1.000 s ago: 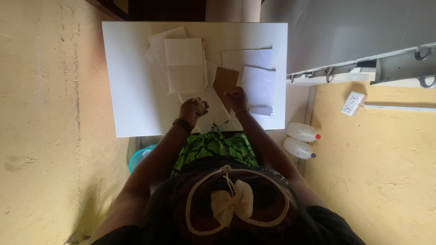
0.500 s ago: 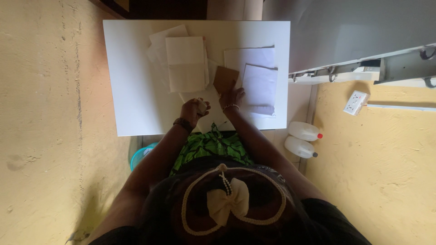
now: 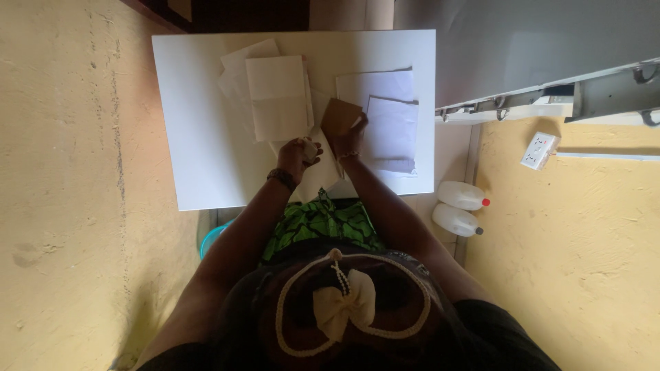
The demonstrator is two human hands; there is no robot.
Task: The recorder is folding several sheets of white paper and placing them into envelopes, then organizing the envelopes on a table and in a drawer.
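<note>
I see my left hand [image 3: 300,151] closed around a small pale object [image 3: 309,149] and my right hand [image 3: 349,135] gripping a brown card [image 3: 337,113] over the white tabletop [image 3: 196,124].

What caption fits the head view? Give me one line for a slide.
Seated at a white table strewn with paper sheets, right hand on brown card, left hand holding something small.

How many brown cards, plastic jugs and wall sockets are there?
Brown card, under the right hand: 1
Plastic jugs on the floor, one with a red cap and one with a dark cap: 2
White wall socket: 1
Total: 4
</note>
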